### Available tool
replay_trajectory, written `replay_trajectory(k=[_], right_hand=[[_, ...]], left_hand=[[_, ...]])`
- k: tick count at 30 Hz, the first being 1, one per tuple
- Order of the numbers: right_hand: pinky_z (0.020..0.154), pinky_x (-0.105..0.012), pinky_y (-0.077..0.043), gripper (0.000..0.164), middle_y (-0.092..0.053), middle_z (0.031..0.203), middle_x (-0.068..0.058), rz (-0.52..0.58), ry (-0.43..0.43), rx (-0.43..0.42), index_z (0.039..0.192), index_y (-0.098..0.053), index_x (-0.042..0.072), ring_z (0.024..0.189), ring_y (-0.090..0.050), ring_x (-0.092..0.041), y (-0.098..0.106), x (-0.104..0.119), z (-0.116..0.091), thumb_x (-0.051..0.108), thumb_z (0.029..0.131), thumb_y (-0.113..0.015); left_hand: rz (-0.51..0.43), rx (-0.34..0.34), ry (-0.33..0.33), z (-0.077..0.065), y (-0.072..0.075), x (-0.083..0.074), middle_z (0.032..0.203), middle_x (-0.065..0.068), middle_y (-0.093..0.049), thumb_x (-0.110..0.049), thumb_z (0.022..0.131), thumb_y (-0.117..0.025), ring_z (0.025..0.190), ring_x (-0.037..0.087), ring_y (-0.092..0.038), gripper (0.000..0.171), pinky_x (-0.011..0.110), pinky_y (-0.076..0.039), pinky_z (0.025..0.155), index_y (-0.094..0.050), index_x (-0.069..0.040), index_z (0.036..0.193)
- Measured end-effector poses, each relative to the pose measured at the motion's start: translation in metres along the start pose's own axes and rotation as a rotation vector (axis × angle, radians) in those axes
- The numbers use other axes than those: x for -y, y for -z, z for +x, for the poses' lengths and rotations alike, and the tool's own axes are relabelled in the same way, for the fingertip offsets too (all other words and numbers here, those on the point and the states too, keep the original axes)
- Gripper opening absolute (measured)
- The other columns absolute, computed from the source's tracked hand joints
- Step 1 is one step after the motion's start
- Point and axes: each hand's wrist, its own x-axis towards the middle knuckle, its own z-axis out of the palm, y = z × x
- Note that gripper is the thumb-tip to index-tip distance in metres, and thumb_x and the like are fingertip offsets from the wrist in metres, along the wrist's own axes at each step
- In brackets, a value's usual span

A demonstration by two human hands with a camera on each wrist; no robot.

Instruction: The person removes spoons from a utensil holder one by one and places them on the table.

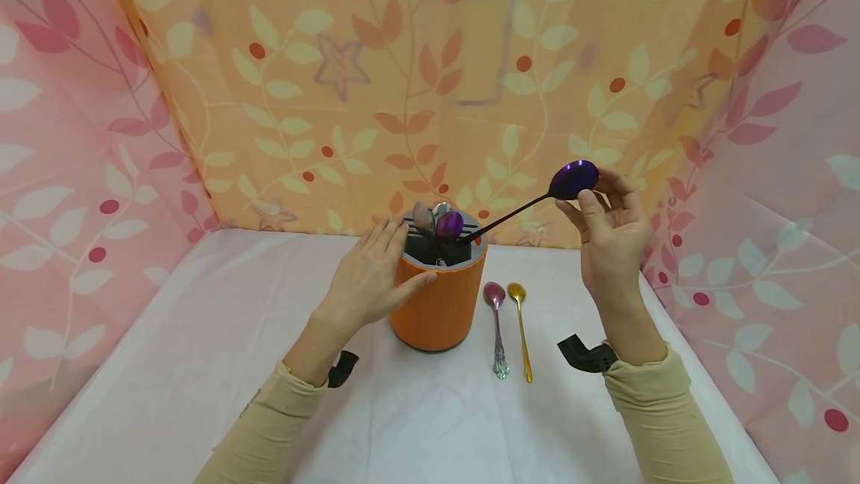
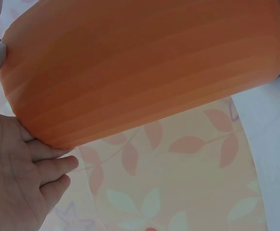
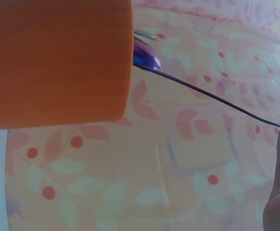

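Observation:
An orange utensil holder (image 1: 438, 305) with a grey slotted top stands upright on the white cloth. My left hand (image 1: 372, 275) rests against its left side near the rim, fingers fairly straight and thumb across the front; the left wrist view shows the palm side of this hand (image 2: 27, 168). With thumb and fingers my right hand (image 1: 611, 226) pinches a dark purple spoon (image 1: 573, 179) by its bowl. The spoon slants down leftward, and its handle end is hidden at the holder's opening. Another purple spoon (image 1: 449, 224) and a silver spoon (image 1: 441, 208) stand in the holder, bowls up.
A pink spoon (image 1: 496, 312) with an ornate handle and a gold spoon (image 1: 521, 320) lie side by side on the white cloth (image 1: 430, 409), right of the holder. Patterned orange cloth (image 1: 416, 95) hangs behind, with pink patterned cloth at both sides.

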Motion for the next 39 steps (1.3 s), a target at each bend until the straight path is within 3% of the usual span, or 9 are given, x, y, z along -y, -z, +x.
replay_trajectory(k=[4,11,21,26,30,35,39], right_hand=[[0.083,-0.037,-0.062,0.033,-0.061,0.109,-0.017,0.006,0.035,-0.029,0.126,-0.059,-0.009,0.099,-0.071,-0.027,0.005,0.008,0.004,-0.014,0.094,-0.065],[0.078,-0.041,-0.063,0.036,-0.059,0.107,-0.023,0.118,0.040,-0.119,0.122,-0.056,-0.016,0.095,-0.070,-0.033,0.017,0.021,0.009,-0.019,0.088,-0.068],[0.077,-0.041,-0.062,0.034,-0.062,0.105,-0.023,0.018,0.001,-0.129,0.122,-0.057,-0.020,0.095,-0.071,-0.031,0.038,0.028,0.008,-0.021,0.089,-0.066],[0.077,-0.034,-0.064,0.033,-0.065,0.103,-0.020,-0.129,-0.080,-0.122,0.124,-0.060,-0.021,0.090,-0.071,-0.027,0.055,0.022,0.003,-0.019,0.091,-0.065],[0.078,-0.028,-0.063,0.031,-0.067,0.102,-0.014,-0.258,-0.182,-0.105,0.125,-0.067,-0.013,0.088,-0.071,-0.020,0.072,0.014,0.000,-0.013,0.094,-0.067],[0.081,-0.028,-0.062,0.032,-0.068,0.107,-0.009,-0.335,-0.307,-0.054,0.127,-0.070,-0.005,0.092,-0.072,-0.016,0.092,0.004,-0.005,-0.006,0.095,-0.070],[0.080,-0.028,-0.062,0.031,-0.068,0.106,-0.008,-0.358,-0.377,-0.031,0.127,-0.070,-0.006,0.092,-0.073,-0.014,0.107,-0.006,-0.009,-0.005,0.096,-0.070]], left_hand=[[-0.002,0.001,0.000,0.000,0.000,0.000,0.167,0.020,-0.032,-0.069,0.099,-0.052,0.156,0.037,-0.026,0.096,0.051,-0.024,0.126,-0.036,0.005,0.159],[0.001,-0.010,-0.004,0.000,-0.001,0.000,0.166,0.020,-0.033,-0.068,0.099,-0.053,0.155,0.038,-0.029,0.096,0.051,-0.025,0.126,-0.036,0.006,0.158],[0.005,0.003,0.000,0.001,0.001,0.001,0.167,0.020,-0.031,-0.069,0.100,-0.051,0.155,0.038,-0.027,0.096,0.052,-0.026,0.126,-0.035,0.006,0.158],[0.003,0.000,0.002,0.000,0.001,0.001,0.167,0.020,-0.032,-0.068,0.100,-0.052,0.155,0.038,-0.028,0.095,0.051,-0.025,0.126,-0.036,0.006,0.158],[-0.001,-0.003,0.002,0.000,0.001,0.001,0.167,0.020,-0.032,-0.068,0.100,-0.052,0.155,0.038,-0.027,0.095,0.051,-0.025,0.126,-0.036,0.006,0.158],[0.000,-0.010,-0.001,0.000,0.000,0.002,0.166,0.021,-0.034,-0.068,0.100,-0.053,0.155,0.038,-0.028,0.095,0.052,-0.028,0.125,-0.037,0.006,0.158],[-0.006,-0.006,0.003,0.000,-0.001,0.001,0.167,0.020,-0.032,-0.069,0.099,-0.052,0.156,0.038,-0.027,0.096,0.052,-0.026,0.125,-0.037,0.005,0.158]])
